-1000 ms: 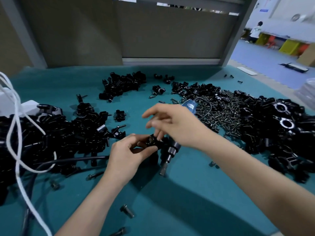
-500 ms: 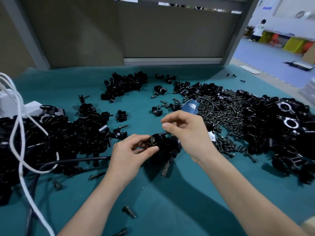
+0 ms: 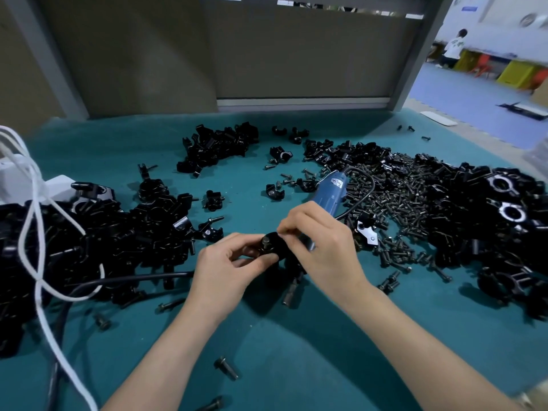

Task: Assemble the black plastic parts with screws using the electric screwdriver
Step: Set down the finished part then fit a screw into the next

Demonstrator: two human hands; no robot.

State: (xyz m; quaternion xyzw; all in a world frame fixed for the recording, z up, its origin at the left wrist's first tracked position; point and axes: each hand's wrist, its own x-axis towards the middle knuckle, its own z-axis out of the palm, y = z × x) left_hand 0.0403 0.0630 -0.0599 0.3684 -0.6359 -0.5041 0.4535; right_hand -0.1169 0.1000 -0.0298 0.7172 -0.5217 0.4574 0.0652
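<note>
Okay, my left hand [image 3: 223, 268] grips black part [image 3: 272, 250] near screwdriver [image 3: 330, 192], screw [image 3: 264, 240] up for driving; right hand [image 3: 323, 250] pinches it steady.

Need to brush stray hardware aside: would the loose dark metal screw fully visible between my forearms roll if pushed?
Likely rolls in a short arc: the dark metal screw has a head wider than its shank. The teal mat looks soft, probably slowing it.

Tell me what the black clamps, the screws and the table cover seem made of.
Clamps: likely moulded plastic, black with a slight sheen. Screws: look like dark metal, dull glints on heads. Table cover: teal, matte, softly creased, probably felt or rubber mat.
</note>
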